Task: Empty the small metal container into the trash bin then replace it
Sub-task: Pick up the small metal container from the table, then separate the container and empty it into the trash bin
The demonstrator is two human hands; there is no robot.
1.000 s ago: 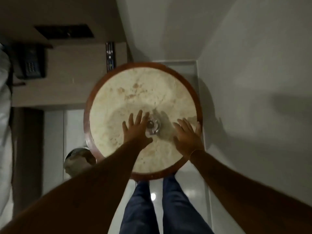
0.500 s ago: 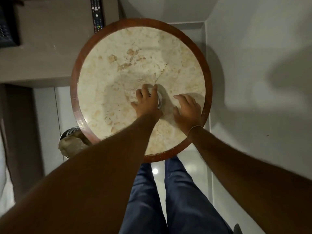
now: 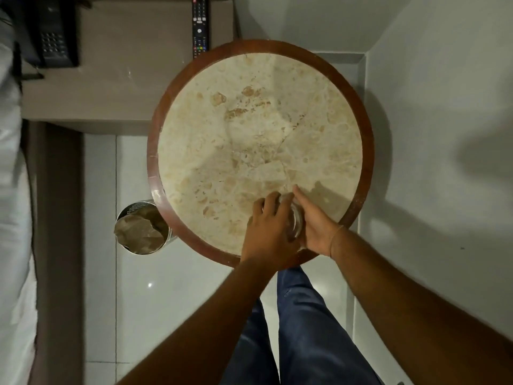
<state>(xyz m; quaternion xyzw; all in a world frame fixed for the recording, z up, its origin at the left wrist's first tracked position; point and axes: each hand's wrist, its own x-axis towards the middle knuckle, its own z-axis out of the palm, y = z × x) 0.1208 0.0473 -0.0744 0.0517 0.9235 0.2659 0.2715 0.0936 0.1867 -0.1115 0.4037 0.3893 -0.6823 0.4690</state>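
The small metal container [image 3: 296, 220] shows only as a shiny sliver between my two hands, over the near edge of the round marble table [image 3: 249, 129]. My left hand [image 3: 268, 232] curls over its left side and top. Pressed flat against its right side is my right hand [image 3: 315, 220], fingers pointing away from me. Most of the container is hidden, and I cannot tell whether it rests on the table. The trash bin [image 3: 143, 227], a perforated metal cylinder lined with a brown bag, stands on the floor left of the table.
A low side table [image 3: 125, 87] at the upper left carries a black telephone [image 3: 54, 37] and a TV remote [image 3: 200, 26]. White bedding [image 3: 11, 190] runs down the left edge. A white wall [image 3: 444, 134] closes the right side. My legs [image 3: 299, 329] stand by the table.
Both hands have closed in around the container, which has come nearer to me, to the table's near edge. My right hand left the tabletop and now presses the container's side.
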